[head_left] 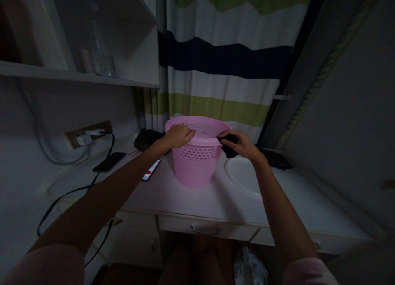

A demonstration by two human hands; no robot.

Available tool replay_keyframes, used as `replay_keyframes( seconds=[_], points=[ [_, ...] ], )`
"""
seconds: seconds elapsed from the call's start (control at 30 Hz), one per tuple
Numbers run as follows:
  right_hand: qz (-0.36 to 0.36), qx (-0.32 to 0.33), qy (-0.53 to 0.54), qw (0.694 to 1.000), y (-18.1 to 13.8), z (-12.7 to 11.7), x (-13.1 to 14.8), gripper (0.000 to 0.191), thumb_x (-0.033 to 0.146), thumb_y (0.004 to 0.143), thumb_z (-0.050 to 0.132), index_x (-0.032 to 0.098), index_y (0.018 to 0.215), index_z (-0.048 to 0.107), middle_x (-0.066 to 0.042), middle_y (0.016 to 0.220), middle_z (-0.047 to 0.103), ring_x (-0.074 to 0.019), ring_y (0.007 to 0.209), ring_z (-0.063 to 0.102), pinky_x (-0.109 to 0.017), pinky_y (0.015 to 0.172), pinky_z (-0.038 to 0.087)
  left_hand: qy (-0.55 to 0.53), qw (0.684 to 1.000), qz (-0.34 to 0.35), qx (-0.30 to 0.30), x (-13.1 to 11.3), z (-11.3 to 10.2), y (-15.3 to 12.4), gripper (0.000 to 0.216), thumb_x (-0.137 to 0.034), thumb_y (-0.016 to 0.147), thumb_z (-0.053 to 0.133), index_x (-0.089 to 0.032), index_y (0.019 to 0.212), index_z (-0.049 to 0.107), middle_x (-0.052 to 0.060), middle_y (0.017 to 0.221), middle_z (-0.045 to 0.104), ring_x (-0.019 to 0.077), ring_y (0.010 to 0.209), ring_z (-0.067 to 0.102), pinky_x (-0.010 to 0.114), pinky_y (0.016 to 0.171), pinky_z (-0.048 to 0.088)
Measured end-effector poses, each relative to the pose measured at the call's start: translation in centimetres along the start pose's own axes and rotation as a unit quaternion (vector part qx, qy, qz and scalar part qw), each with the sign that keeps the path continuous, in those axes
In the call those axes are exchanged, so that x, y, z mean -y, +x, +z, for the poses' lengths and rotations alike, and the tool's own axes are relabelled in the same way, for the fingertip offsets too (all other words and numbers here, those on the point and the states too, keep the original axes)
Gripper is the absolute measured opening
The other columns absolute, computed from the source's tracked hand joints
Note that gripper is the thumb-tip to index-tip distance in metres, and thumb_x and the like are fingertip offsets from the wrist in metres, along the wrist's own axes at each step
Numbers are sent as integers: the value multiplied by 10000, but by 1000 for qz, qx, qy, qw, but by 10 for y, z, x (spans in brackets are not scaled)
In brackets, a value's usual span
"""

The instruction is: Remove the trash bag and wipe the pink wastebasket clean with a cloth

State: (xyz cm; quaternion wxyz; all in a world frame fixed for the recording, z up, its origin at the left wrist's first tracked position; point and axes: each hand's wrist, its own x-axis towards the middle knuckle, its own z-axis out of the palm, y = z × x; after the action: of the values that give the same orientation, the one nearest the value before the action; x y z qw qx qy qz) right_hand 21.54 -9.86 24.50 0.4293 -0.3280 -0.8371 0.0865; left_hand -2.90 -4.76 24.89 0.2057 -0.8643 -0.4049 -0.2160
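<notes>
Steadying pink perforated plastic basket (195, 170), upright on white desk (173, 200), seemingly against tipping | clasping rim (205, 142) in half-curled left hand (179, 135) | pinching black pliable sheet (228, 152) at right rim in near-closed right hand (240, 143), apparently against slipping

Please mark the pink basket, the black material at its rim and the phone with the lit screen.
Pink basket (195, 170): head view, on the solid lower front wall.
Black material (229, 151): head view, on the part below the right hand (242, 143).
Phone with the lit screen (151, 170): head view, on the screen.
</notes>
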Motion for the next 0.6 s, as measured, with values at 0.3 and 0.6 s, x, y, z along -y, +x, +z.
replay_keyframes(
  seconds=[0.3,0.6],
  points=[
    [-45,-204,-200,957,2,70,25,121,111,707,442,182,770,518,-54,765,555,-195,782,503,-343,738,409,26,999,-26,14,-5,-2,-1,538,-365,872,224,-85,767,673,140,786,670,197,748,599,307,664,394],
    [-78,-205,-278,935,7,84,26,216,294,863,383,195,711,500,-56,728,520,-180,738,452,-321,694,375,26,1000,5,6,-2,-1,0,541,-349,876,210,-89,767,672,135,783,676,191,727,599,301,641,383]
  ],
)
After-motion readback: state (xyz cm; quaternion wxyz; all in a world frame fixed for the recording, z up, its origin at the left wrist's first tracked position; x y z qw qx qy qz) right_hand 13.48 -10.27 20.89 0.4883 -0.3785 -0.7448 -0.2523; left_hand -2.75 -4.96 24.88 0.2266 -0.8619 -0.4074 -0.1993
